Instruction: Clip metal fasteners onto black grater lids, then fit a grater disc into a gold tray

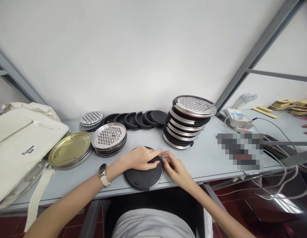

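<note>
A round black disc (143,178) with a thin silver strip along its right edge lies at the table's front edge. My left hand (143,158) rests on its upper part, thumb and forefinger closed near the right rim. Beside it, my right hand (173,165) has its fingers pinched at the same rim; what is between them is too small to make out. To the left stands a stack of perforated metal grater discs (109,136). Behind, several black plastic discs (131,120) lie overlapping in a row.
A tall stack of assembled grater discs (195,105) stands right of centre. Gold-coloured lids (70,148) and a cream bag (24,148) are at the left. A white device with cables (239,120) sits at the right, where another person's fingers show at the frame edge.
</note>
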### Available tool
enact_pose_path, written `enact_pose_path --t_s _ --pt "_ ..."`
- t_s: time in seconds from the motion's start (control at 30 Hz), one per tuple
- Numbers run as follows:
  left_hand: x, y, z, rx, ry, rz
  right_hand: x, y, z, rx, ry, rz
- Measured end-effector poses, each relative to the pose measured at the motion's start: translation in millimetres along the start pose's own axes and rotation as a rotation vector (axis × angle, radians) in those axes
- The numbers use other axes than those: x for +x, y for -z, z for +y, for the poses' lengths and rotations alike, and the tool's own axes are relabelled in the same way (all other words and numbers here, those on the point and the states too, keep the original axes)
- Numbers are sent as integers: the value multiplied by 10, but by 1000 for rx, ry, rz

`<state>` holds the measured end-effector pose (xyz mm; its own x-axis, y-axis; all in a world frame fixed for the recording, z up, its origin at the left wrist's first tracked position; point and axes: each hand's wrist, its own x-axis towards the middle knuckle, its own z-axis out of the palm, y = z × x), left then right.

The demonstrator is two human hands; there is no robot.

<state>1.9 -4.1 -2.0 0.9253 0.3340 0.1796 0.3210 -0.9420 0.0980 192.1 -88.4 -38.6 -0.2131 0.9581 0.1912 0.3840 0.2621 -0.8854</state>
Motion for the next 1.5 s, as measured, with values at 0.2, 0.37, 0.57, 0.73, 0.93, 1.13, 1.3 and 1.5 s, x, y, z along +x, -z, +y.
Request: enact_pose_path --t_s 0.2,0.37,0.57,0.73,0.93,1.13,1.3,1.5 --pt "-2 15 12 -3 4 -7 -6 12 -74 22 -16 -40" --pt "-2 23 22 -24 -17 -3 -9 12 -88 -2 -6 -40" --pt "-2 20 19 -31 -33 -3 -6 5 -67 -16 -1 -34" --pt "-4 21 17 -6 -62 -3 -5 -6 -64 -13 -11 -41" --pt "-2 10 12 7 -83 14 -9 -19 -36 -7 -13 -33" --pt "10 2 7 19 -80 -7 -13 -40 -3 -4 13 -20" --pt "9 -16 -2 22 -84 8 -14 -38 -4 -5 15 -25" --pt "5 -19 -5 20 -79 -6 -14 -32 -10 -13 15 -33"
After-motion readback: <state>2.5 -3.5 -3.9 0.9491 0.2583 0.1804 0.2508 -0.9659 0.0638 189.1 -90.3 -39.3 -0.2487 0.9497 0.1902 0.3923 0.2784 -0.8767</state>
